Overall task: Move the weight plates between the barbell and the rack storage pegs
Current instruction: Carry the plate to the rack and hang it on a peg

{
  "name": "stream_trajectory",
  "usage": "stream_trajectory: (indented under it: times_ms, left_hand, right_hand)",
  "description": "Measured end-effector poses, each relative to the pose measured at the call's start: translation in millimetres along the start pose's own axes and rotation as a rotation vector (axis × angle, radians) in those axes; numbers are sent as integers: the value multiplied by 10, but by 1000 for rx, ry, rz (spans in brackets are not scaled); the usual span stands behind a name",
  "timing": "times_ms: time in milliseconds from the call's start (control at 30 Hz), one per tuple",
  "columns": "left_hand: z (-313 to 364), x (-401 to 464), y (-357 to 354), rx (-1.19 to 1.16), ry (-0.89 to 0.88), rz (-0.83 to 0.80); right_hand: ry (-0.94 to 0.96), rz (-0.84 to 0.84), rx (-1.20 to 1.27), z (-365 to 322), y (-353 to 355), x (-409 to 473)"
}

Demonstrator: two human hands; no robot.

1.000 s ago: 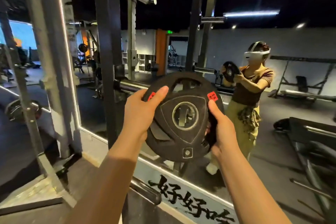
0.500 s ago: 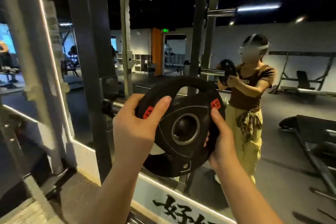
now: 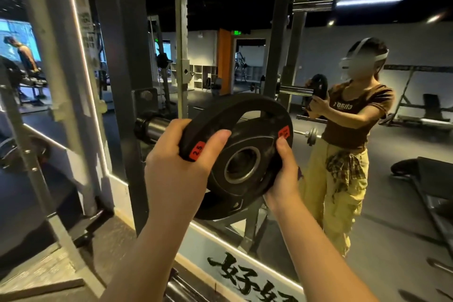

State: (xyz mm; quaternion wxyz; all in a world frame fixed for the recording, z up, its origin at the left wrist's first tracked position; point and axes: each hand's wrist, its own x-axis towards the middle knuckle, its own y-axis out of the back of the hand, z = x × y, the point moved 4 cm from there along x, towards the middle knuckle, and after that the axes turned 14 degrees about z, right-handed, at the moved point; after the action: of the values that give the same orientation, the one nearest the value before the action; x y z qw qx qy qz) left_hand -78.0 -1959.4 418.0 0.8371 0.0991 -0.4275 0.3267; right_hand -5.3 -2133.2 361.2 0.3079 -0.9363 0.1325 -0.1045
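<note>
Since 0.5 s ago we are tilting the weight plate [image 3: 241, 154] so its face is angling more toward the barbell sleeve [image 3: 153, 127], and we are carrying it nearer the sleeve's end; the plate is hanging in the air just right of the sleeve, not yet threaded on; our left hand [image 3: 179, 169] is curling round the left rim with the thumb lying across the face beside the red 2.5 label; our right hand [image 3: 285, 171] is gripping the right rim, thumb up on the face; we are judging the plate rigid, rubber-coated and light for its kind, so it is unlikely to slip; we are judging the rim the best hold, since fingers near the centre hole could get pinched against the sleeve.
</note>
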Motion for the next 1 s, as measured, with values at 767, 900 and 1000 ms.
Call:
stream_trajectory:
  times_ms: [767, 900, 1000]
  left_hand:
    - [222, -71, -44, 69, -40, -44]
    - [350, 116, -118, 102, -108, -174]
    - [439, 211, -226, 197, -45, -295]
  right_hand:
    - [-252, -38, 64, 274, -150, 172]
    - [-307, -11, 123, 449, -169, 36]
    - [-359, -14, 176, 546, -224, -34]
